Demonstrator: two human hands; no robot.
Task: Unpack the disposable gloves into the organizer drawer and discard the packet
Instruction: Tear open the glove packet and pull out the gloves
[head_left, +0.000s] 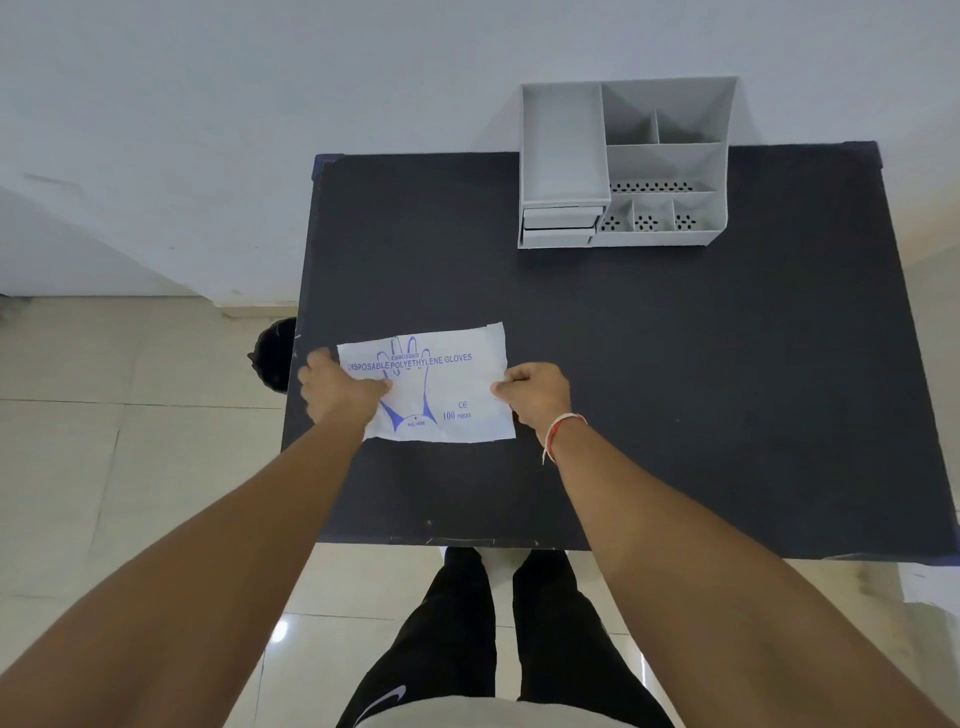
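A flat white packet of disposable polyethylene gloves (452, 379), printed in blue, lies on the black table (675, 364) near its left front part. My left hand (337, 387) grips the packet's left side, covering that corner. My right hand (535, 389) pinches its right edge. A grey organizer (623, 166) stands at the table's far edge; two small drawers (561, 223), both pushed in, sit at its lower left.
A dark round bin (275, 353) stands on the tiled floor just left of the table, partly hidden by its edge. A white wall runs behind the table. My legs stand at the table's front edge.
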